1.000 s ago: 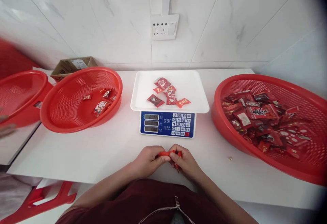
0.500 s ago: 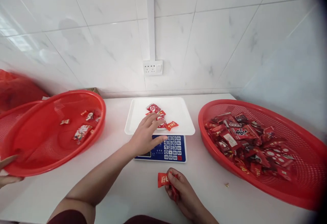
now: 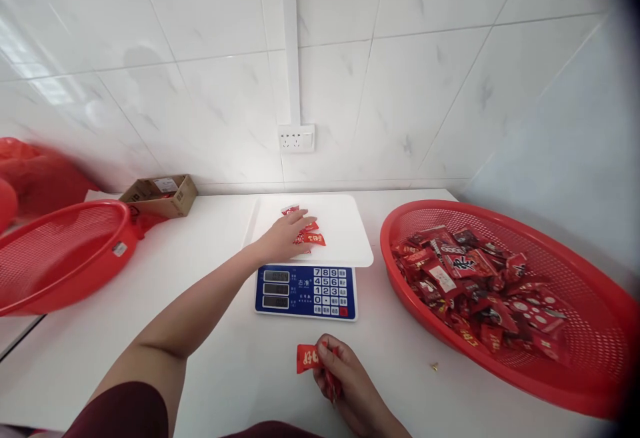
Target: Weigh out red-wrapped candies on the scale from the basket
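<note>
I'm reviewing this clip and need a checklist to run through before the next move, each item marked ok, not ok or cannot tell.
1. Right hand holding red wrapper: ok, pinched by thumb and fingers.
2. Left hand over the white tray: ok.
3. Left hand gripping the tray packets: cannot tell, the hand hides some of them.
4. Scale panel uncovered: ok, neither hand covers it; the digits are too faint to read surely.
5. Packets inside the right-side basket: ok.
6. Table free of loose bits: not ok, a small gold piece lies near that basket.
</note>
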The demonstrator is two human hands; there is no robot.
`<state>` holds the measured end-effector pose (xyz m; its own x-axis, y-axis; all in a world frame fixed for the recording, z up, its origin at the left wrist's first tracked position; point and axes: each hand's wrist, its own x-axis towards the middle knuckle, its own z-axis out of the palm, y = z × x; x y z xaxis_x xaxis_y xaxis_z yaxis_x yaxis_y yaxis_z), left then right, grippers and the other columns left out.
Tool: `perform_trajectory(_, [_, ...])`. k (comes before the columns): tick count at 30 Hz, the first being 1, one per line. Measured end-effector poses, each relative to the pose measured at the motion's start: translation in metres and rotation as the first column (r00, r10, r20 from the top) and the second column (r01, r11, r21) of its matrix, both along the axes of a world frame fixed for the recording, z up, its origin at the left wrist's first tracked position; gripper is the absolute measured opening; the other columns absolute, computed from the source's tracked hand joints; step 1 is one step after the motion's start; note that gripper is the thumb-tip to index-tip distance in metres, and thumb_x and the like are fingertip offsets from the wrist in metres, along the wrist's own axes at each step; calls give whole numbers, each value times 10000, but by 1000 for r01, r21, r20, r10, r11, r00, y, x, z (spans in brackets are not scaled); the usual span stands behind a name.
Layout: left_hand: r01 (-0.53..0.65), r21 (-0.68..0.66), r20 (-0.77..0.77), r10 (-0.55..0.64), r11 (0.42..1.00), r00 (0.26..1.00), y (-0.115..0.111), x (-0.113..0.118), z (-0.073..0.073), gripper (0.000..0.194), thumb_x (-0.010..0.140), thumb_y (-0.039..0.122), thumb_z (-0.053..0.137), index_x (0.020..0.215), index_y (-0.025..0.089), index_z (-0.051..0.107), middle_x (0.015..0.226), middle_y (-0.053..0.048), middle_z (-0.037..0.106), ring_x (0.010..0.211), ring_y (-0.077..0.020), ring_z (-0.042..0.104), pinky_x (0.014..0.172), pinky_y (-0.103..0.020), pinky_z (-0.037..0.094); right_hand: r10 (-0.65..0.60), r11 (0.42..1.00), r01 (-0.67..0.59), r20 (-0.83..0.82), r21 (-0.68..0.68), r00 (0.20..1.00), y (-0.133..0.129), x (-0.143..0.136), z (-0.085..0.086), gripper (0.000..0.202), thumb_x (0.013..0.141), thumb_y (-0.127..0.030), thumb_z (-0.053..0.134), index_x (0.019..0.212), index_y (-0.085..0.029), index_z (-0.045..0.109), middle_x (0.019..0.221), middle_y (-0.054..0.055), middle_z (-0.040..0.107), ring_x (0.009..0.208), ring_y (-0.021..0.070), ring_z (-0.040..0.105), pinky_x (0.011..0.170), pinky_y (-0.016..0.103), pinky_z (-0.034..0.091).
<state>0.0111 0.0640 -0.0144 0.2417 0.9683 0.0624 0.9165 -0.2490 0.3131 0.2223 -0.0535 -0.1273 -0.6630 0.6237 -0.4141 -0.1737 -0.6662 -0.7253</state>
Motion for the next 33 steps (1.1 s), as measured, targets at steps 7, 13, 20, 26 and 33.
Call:
perform_trajectory(7, [-112, -83, 58, 117, 990, 991, -31, -36, 5, 709, 748, 526, 615, 1362, 240, 406, 1410, -121, 407, 1275, -308, 416, 1014, -442, 387, 33, 999, -33, -3, -2, 999, -1, 0, 2, 526, 667, -625, 699, 654, -195, 396, 509, -54, 477, 415, 42, 355, 433, 199, 184])
perform_trajectory(13, [-187, -47, 138, 192, 981, 972, -29, -27, -3, 514, 756, 292, 582, 1264, 257, 505, 1290, -81, 467, 1040, -230, 583, 895, -371, 475, 60, 998, -60, 19, 27, 998, -2, -1, 2, 512, 669, -620, 698, 662, -193, 416, 521, -49, 487, 433, 51, 373, 438, 200, 202])
perform_trajectory(20, [-211, -68, 185, 220, 975, 958, -10, -38, 0, 615, 666, 311, 672, 1259, 243, 521, 1243, -106, 545, 909, -224, 611, 765, -345, 498, 51, 997, -53, 44, 56, 998, 0, 0, 2, 503, 681, -617, 691, 672, -190, 427, 539, -42, 503, 443, 52, 375, 443, 201, 204])
perform_trajectory(26, [-309, -144, 227, 335, 940, 914, -18, -43, 9, 185, 727, 320, 618, 871, 203, 614, 808, -3, 643, 733, -169, 594, 677, -286, 472, 71, 994, -77, 74, 83, 995, -1, -1, -1, 517, 675, -646, 676, 674, -188, 436, 530, -43, 511, 410, 44, 345, 421, 201, 187])
perform_trajectory(33, [-657, 382, 62, 691, 650, 720, -82, -106, 42, 303, 855, 325, 462, 1102, 192, 574, 1182, -117, 578, 1093, -286, 538, 879, -389, 454, 69, 993, -75, 68, 87, 995, -1, -2, -2, 504, 686, -631, 677, 682, -185, 442, 531, -45, 514, 406, 38, 344, 415, 197, 187])
